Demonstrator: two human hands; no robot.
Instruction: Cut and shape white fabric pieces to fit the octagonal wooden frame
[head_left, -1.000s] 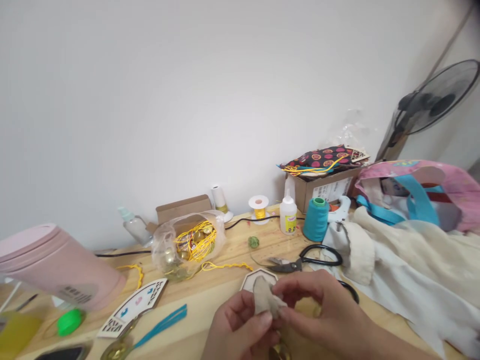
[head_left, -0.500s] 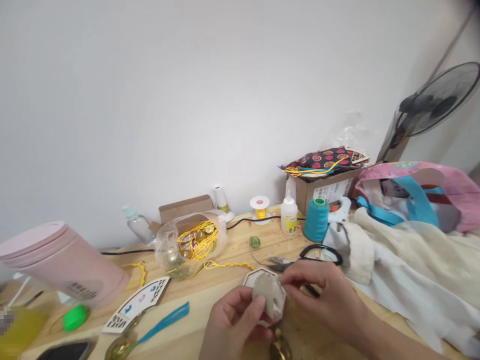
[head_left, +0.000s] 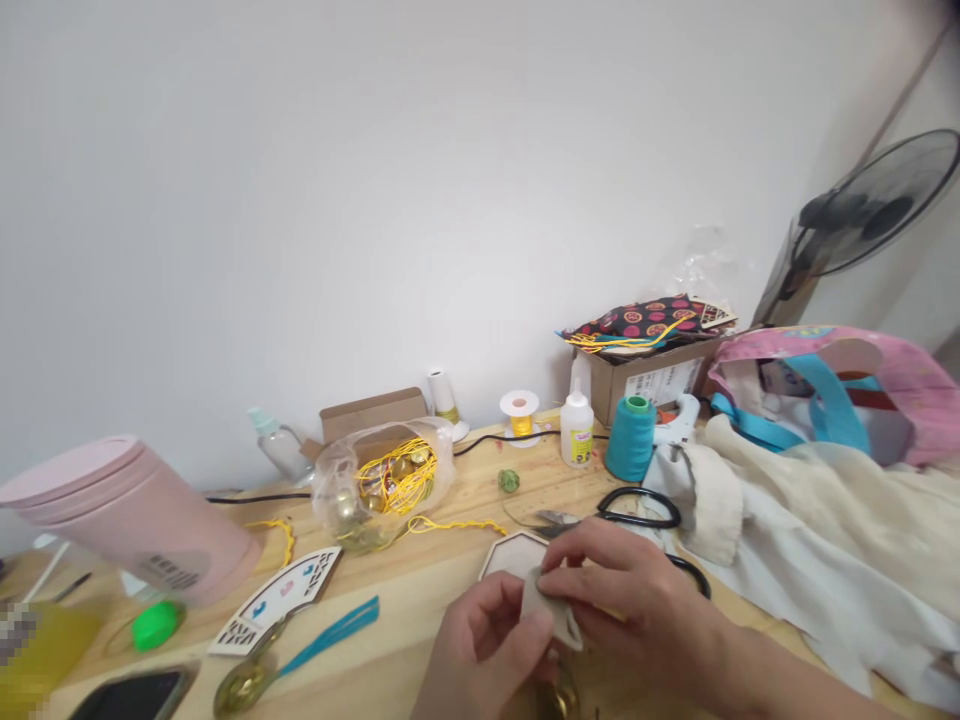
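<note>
Left hand (head_left: pixel 487 650): at the table's near edge, fingers pinched on the tan piece (head_left: pixel 546 612).
Right hand (head_left: pixel 626 605): closed on the same piece from above.
Piece: held between both hands, just above the table (head_left: pixel 420 590).
Behind it: octagon frame (head_left: pixel 514 553), scissors (head_left: pixel 622 515).

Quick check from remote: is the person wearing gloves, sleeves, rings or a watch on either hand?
Neither. The left hand and right hand are bare, with no gloves or rings showing. The right forearm is uncovered up to the picture's edge; no sleeve, watch or bracelet is visible.
</note>
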